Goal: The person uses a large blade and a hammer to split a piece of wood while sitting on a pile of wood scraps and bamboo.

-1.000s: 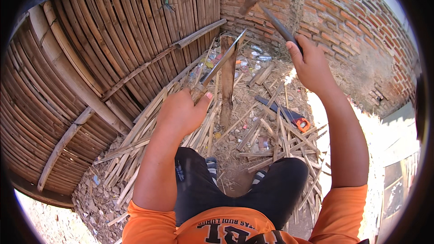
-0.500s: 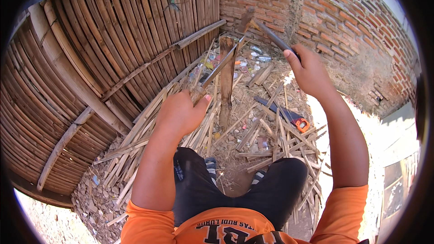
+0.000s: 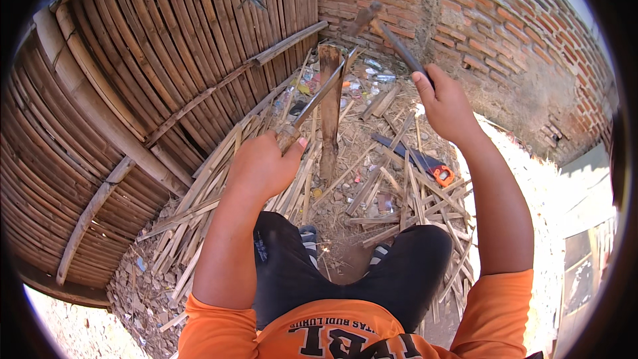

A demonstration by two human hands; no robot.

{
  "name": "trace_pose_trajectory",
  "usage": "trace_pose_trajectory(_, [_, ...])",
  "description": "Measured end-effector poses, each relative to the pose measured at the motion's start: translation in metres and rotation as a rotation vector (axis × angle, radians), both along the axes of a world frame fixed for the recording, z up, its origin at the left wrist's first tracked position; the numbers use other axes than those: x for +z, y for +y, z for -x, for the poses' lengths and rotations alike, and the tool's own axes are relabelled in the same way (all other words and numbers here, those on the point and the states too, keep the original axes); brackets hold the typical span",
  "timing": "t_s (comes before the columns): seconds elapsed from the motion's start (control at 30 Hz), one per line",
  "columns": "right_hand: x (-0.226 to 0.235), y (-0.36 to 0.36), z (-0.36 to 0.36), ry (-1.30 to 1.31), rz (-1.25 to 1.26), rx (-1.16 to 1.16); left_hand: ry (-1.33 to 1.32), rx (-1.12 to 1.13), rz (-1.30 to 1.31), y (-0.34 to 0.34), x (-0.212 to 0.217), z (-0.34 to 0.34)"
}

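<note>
Left hand point(image 3: 262, 166) grips knife point(image 3: 319, 96) set on bamboo stake point(image 3: 329, 113) top; right hand point(image 3: 446, 103), at 1 o'clock, clasps raised mallet point(image 3: 389, 33); splitting barely begun.

Left hand point(image 3: 264, 165) grips a knife point(image 3: 318, 98) whose blade lies against the upright bamboo piece point(image 3: 329, 110), right hand point(image 3: 446, 104) holds a hammer point(image 3: 392, 38) raised above it.
</note>
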State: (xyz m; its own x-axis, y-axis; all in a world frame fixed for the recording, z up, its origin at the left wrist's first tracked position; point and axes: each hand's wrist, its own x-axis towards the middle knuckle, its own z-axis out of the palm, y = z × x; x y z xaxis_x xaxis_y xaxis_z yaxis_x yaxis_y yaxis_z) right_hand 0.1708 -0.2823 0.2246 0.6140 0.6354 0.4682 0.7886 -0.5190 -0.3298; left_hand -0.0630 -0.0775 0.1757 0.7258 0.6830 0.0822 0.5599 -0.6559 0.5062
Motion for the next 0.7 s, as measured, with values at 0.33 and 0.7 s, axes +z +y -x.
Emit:
trace_pose_trajectory(0.33, [-0.002, 0.007, 0.011, -0.053, -0.134, 0.022, 0.057, 0.017, 0.018, 0.0, 0.0, 0.004])
trace_pose_trajectory(0.7, [-0.011, 0.0, 0.001, 0.064, -0.218, 0.012, 0.109, 0.001, 0.037, 0.001, -0.002, 0.004])
